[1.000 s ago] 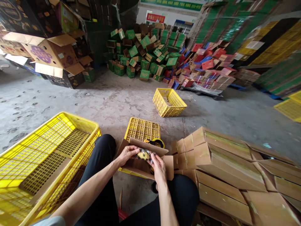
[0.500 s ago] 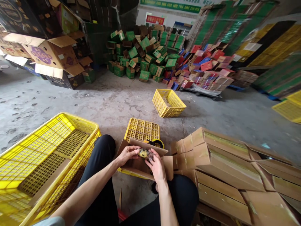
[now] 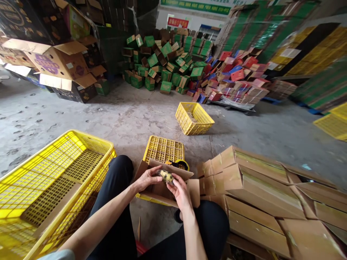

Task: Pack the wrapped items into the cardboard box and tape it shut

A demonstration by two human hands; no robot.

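Over grey concrete floor [image 3: 135, 115], facing piled green boxes [image 3: 166, 87]. Holding a mottled yellow item [image 3: 166, 176] above an open carton [image 3: 194, 191], gripped at its ends between partly curled fingers of left hand [image 3: 148, 179] and right hand [image 3: 181, 190].

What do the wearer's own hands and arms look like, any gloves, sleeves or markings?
Left hand and right hand are bare: no gloves, rings or watch visible. A light grey-blue sleeve shows on the left; no right sleeve in view.

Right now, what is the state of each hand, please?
Left hand: closed on one end of the yellow, dark-spotted item.
Right hand: closed on its other end.
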